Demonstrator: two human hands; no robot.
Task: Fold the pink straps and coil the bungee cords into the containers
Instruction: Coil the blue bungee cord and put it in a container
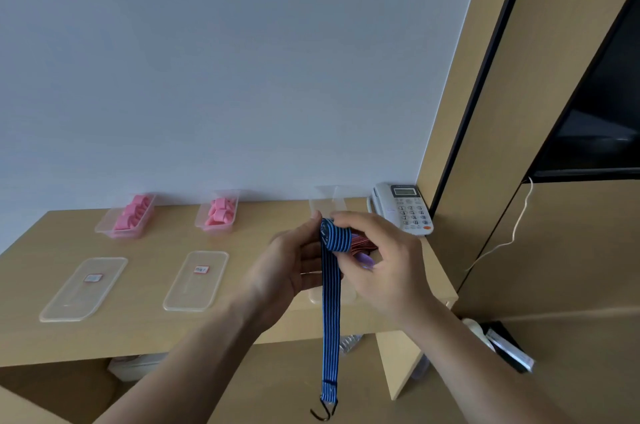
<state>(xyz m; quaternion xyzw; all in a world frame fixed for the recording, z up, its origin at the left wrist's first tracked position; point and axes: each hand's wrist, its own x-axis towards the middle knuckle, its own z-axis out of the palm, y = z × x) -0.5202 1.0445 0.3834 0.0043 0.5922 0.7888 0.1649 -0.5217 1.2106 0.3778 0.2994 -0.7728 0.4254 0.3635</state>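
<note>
The blue bungee cord [330, 312] is held above the front edge of the wooden desk [145, 326]. Its upper part is wound into a tight coil [336, 236], and the rest hangs straight down to the metal hook [325, 412]. The left hand [294, 264] is curled round the coil from the side, and the coil is pinched from above between the fingers and thumb of the right hand [381, 267]. A red striped cord [363, 243] shows just behind the coil under the right hand (whether it is gripped or merely resting there cannot be told). The step in hand is judged to be the winding of the hanging tail. Even tension should be kept on that length so that each turn is laid flat against the last, and the coil should be clamped firmly between turns, since elastic cord is likely to spring open once slackened. The hook should be watched as it is drawn up, as it could catch on the desk edge. The empty clear container [327, 205] by the wall, beside the telephone [403, 209], is the probable destination. Folded pink straps [219, 212] lie in two further containers [104, 228].
</note>
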